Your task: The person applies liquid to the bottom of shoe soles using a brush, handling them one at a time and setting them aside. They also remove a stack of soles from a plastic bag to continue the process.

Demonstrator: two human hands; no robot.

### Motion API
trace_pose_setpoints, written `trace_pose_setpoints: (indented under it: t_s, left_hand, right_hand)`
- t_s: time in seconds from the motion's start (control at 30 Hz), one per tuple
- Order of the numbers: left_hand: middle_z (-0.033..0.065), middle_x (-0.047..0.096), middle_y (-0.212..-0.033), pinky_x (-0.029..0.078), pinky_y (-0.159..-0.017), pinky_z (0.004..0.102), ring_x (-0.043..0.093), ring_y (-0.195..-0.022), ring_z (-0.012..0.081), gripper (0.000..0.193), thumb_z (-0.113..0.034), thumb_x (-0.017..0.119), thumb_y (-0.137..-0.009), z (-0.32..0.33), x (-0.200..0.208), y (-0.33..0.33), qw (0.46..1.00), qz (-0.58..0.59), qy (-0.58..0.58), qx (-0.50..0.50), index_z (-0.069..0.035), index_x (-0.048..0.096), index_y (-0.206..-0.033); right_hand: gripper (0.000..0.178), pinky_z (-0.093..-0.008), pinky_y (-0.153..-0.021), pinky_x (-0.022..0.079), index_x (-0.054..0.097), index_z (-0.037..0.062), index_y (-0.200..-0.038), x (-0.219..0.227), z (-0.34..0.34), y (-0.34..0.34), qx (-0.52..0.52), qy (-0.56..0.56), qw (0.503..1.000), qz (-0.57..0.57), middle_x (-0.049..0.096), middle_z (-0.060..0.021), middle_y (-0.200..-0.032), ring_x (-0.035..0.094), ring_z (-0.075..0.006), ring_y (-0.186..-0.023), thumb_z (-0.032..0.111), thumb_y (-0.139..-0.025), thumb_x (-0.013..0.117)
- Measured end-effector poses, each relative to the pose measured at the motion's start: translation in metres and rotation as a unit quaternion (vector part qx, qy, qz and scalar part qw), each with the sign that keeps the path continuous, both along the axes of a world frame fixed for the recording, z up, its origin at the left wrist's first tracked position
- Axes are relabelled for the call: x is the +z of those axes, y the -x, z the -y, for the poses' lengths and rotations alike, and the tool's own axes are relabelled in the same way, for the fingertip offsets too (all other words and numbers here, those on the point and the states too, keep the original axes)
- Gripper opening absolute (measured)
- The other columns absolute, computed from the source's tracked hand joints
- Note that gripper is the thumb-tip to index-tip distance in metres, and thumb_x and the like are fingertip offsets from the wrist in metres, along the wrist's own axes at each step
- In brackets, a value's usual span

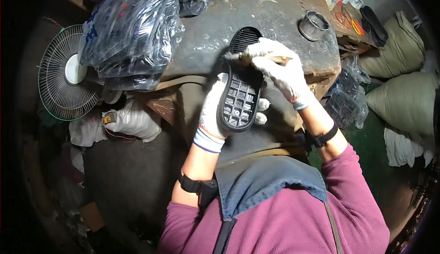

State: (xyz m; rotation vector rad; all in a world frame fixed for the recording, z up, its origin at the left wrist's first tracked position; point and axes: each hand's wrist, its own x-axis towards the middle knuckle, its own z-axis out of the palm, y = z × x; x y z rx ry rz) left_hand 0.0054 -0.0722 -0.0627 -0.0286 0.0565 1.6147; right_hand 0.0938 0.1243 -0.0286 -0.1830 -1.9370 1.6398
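My left hand point(212, 109), in a white knit glove, is wrapped round a black shoe sole point(240, 99) from beneath. Two of its fingertips show past the sole's right edge. The sole is tilted up, with a grid of square hollows in its lower half and ribs across its upper end. In my gloved right hand point(280, 68) is a small brush point(246, 59) with a pale handle, pinched between the fingers. Its tip lies over the middle of the sole, near the left rim; whether it touches cannot be made out.
A metal can point(314, 25) stands at the right of the worn worktable point(206, 38). Plastic-wrapped bundles point(133, 29) are piled at the left, beside a standing fan point(71, 70). Orange-handled scissors point(355, 25) lie on a side bench; stuffed green sacks point(403, 96) stand at the far right.
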Motion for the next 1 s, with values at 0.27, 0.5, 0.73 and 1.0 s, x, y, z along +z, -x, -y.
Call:
trace_pose_setpoints:
  t_s: [0.27, 0.5, 0.73, 1.0]
  left_hand:
    - [0.0160, 0.069, -0.130, 0.055, -0.100, 0.0554, 0.067, -0.117, 0.0381, 0.066, -0.058, 0.042, -0.105, -0.012, 0.013, -0.004, 0.986, 0.033, 0.090, 0.133, -0.005, 0.058, -0.142]
    - [0.0286, 0.069, -0.124, 0.064, -0.087, 0.0520, 0.074, -0.102, 0.0410, 0.088, -0.064, 0.056, -0.098, -0.005, 0.022, 0.050, 0.950, -0.263, -0.080, 0.146, 0.009, 0.047, -0.146]
    - [0.0360, 0.064, -0.128, 0.060, -0.096, 0.0557, 0.070, -0.112, 0.0444, 0.076, -0.051, 0.062, -0.101, 0.028, 0.038, 0.082, 0.835, -0.499, 0.006, 0.232, 0.009, 0.049, -0.145]
    - [0.0204, 0.070, -0.124, 0.055, -0.099, 0.0385, 0.065, -0.119, 0.0352, 0.038, -0.009, 0.065, -0.093, 0.016, 0.053, 0.065, 0.587, -0.699, 0.361, 0.193, -0.001, 0.064, -0.131]
  right_hand:
    - [0.025, -0.0442, -0.117, 0.041, 0.081, 0.0096, -0.107, 0.006, 0.034, -0.027, 0.038, -0.165, 0.985, -0.044, 0.078, -0.0044, -0.114, 0.068, -0.0252, -0.118, 0.014, -0.082, 0.084]
    - [0.024, -0.0475, -0.116, 0.041, 0.081, 0.0108, -0.105, 0.024, 0.036, -0.052, 0.133, -0.217, 0.967, -0.023, 0.077, -0.0046, -0.117, 0.063, -0.0281, -0.125, 0.017, -0.082, 0.086]
    - [0.023, -0.0291, -0.088, 0.057, 0.077, 0.0059, -0.109, 0.041, 0.060, -0.033, 0.050, 0.019, 0.996, 0.069, 0.079, -0.0078, -0.104, 0.073, -0.0158, -0.096, 0.019, -0.090, 0.080]
    - [0.027, -0.0310, -0.083, 0.058, 0.075, 0.0072, -0.110, 0.049, 0.069, -0.013, 0.082, -0.032, 0.990, 0.111, 0.079, -0.0101, -0.098, 0.075, -0.0169, -0.090, 0.025, -0.090, 0.079]
